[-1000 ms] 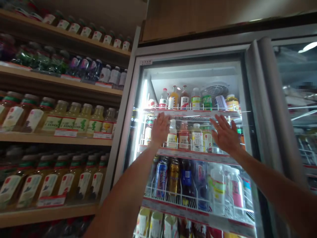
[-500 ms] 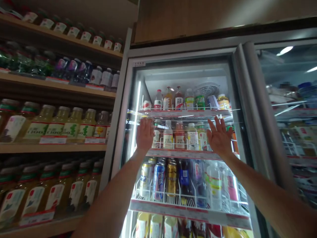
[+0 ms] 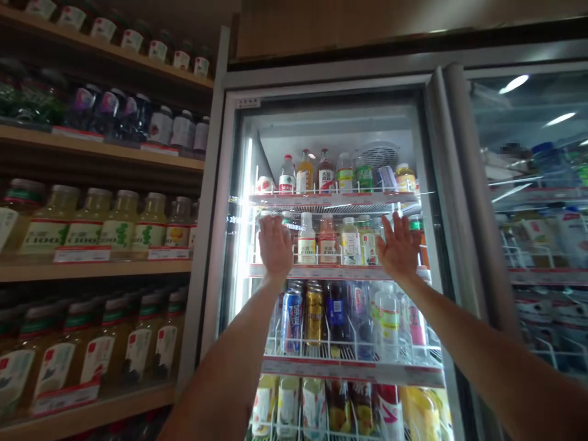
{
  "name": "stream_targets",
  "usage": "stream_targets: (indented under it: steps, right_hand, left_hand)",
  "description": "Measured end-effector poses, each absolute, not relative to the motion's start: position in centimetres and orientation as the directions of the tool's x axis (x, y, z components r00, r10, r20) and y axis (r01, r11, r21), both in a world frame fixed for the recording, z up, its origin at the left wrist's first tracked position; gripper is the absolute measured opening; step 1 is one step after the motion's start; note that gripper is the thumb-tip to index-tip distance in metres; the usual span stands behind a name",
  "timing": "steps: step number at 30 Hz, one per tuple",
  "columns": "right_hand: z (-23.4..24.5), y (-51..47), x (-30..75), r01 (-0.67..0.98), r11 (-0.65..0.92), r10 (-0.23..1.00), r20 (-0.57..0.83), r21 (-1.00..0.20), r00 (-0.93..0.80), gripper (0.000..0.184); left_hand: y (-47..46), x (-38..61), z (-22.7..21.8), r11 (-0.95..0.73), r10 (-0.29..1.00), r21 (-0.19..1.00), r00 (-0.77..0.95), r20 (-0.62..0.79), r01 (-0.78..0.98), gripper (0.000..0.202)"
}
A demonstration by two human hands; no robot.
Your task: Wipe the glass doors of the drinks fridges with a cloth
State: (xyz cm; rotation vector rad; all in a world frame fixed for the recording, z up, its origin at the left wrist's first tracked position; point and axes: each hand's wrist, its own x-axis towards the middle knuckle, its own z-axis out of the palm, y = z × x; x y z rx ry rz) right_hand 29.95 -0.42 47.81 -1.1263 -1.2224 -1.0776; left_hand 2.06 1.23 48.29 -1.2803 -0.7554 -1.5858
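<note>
Both arms stretch forward and up in front of the glass door of a lit drinks fridge (image 3: 333, 371). My left hand (image 3: 275, 246) is raised flat with nothing in it, before the left part of the second shelf. At the right part of that shelf, my right hand (image 3: 399, 246) is held up with its fingers apart, also bare. Whether the palms touch the glass I cannot tell. Between the hands show a white-capped juice bottle (image 3: 306, 242) and a pinkish bottle (image 3: 327, 243). Below stand a blue can (image 3: 292, 318) and a gold can (image 3: 314, 315).
To the left, wooden shelves (image 3: 114, 269) hold rows of juice bottles (image 3: 118, 223). A thick vertical door handle (image 3: 466, 184) runs along the right of the fridge door. Another glass-fronted cooler section (image 3: 537, 196) with stocked shelves stands beyond it.
The view has shifted, so the fridge and shelves sit slightly further left and higher. My hands have come a little closer together, still raised and bare.
</note>
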Motion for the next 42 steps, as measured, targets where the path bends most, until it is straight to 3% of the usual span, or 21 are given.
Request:
stream_targets:
  steps: [3, 5, 7, 10, 12, 13, 17, 19, 24, 25, 27, 30, 32, 34, 37, 39, 40, 42]
  right_hand:
    - [47.8, -0.5, 30.0, 0.99, 0.13, -0.008, 0.999, -0.051, 0.053, 0.053]
    - [47.8, -0.6, 30.0, 0.99, 0.133, -0.01, 0.999, -0.048, 0.05, 0.052]
    - [47.8, -0.6, 30.1, 0.989, 0.142, -0.014, 0.999, -0.042, 0.045, 0.052]
    - [47.7, -0.4, 30.1, 0.989, 0.143, -0.02, 0.999, -0.037, 0.041, 0.052]
    - [47.7, -0.3, 30.1, 0.99, 0.136, -0.022, 0.999, -0.037, 0.041, 0.052]
    - [47.7, -0.3, 30.1, 0.99, 0.134, -0.026, 0.999, -0.037, 0.041, 0.053]
    - [47.7, -0.3, 30.3, 0.991, 0.132, -0.05, 0.998, -0.018, 0.025, 0.052]
    - [47.5, -0.4, 30.4, 0.992, 0.129, -0.049, 0.999, -0.002, 0.008, 0.052]
    - [46.3, -0.3, 29.9, 0.993, 0.117, -0.042, 0.999, 0.021, -0.017, 0.054]
    - [46.1, -0.2, 29.8, 0.993, 0.117, -0.047, 0.999, 0.015, -0.009, 0.055]
    - [45.7, -0.1, 29.5, 0.993, 0.12, -0.052, 0.999, -0.002, 0.009, 0.055]
    - [45.5, -0.1, 29.4, 0.993, 0.121, -0.038, 0.999, -0.013, 0.018, 0.053]
    - [45.6, -0.1, 29.4, 0.992, 0.125, -0.036, 0.999, -0.022, 0.027, 0.051]
    - [45.6, -0.1, 29.4, 0.991, 0.131, -0.039, 0.999, -0.022, 0.027, 0.052]
    - [45.7, -0.1, 29.4, 0.99, 0.136, -0.043, 0.999, -0.02, 0.026, 0.052]
    - [45.7, -0.1, 29.4, 0.99, 0.139, -0.04, 0.999, -0.027, 0.033, 0.052]
    - [45.7, -0.1, 29.4, 0.99, 0.141, -0.036, 0.999, -0.03, 0.035, 0.051]
    - [45.7, -0.3, 29.4, 0.989, 0.147, -0.022, 0.999, -0.033, 0.037, 0.051]
  left_hand:
    - [1.1, 4.4, 47.4, -0.381, -0.222, -0.344, 0.276, 0.935, 0.858, 0.041]
    - [0.8, 3.6, 47.0, -0.388, -0.168, -0.44, 0.407, 0.898, 0.81, 0.041]
    - [0.6, 0.8, 47.1, -0.381, -0.15, -0.347, 0.313, 0.938, 0.857, 0.042]
    - [0.4, -2.9, 47.1, -0.359, -0.204, -0.005, -0.074, 0.976, 0.933, 0.044]
    - [0.3, -2.4, 46.4, -0.361, -0.224, 0.086, -0.176, 0.958, 0.929, 0.043]
    - [0.2, -1.3, 45.8, -0.363, -0.219, 0.042, -0.129, 0.967, 0.931, 0.043]
    - [0.2, 3.9, 43.1, -0.376, -0.168, -0.387, 0.349, 0.922, 0.842, 0.042]
    - [0.2, 3.7, 42.8, -0.376, -0.157, -0.436, 0.408, 0.899, 0.817, 0.042]
    - [0.5, -0.7, 44.7, -0.351, -0.229, -0.062, -0.021, 0.973, 0.934, 0.044]
    - [0.5, -0.4, 44.9, -0.354, -0.255, -0.032, -0.063, 0.965, 0.935, 0.044]
    - [0.5, 2.0, 44.4, -0.348, -0.282, -0.144, 0.042, 0.958, 0.926, 0.043]
    - [0.2, 6.3, 42.3, -0.317, -0.239, -0.516, 0.459, 0.856, 0.796, 0.042]
    - [0.0, 6.4, 41.3, -0.292, -0.215, -0.616, 0.578, 0.788, 0.731, 0.042]
    - [-0.3, 3.8, 41.4, -0.271, -0.214, -0.535, 0.491, 0.844, 0.8, 0.042]
    - [-0.7, -1.1, 42.4, -0.282, -0.235, -0.172, 0.106, 0.966, 0.944, 0.043]
    - [-0.9, -1.8, 42.3, -0.323, -0.23, -0.044, -0.033, 0.973, 0.945, 0.045]
    - [-1.0, -1.2, 41.8, -0.342, -0.219, -0.063, -0.014, 0.976, 0.938, 0.045]
    - [-0.9, 1.2, 40.0, -0.371, -0.189, -0.253, 0.194, 0.963, 0.893, 0.046]
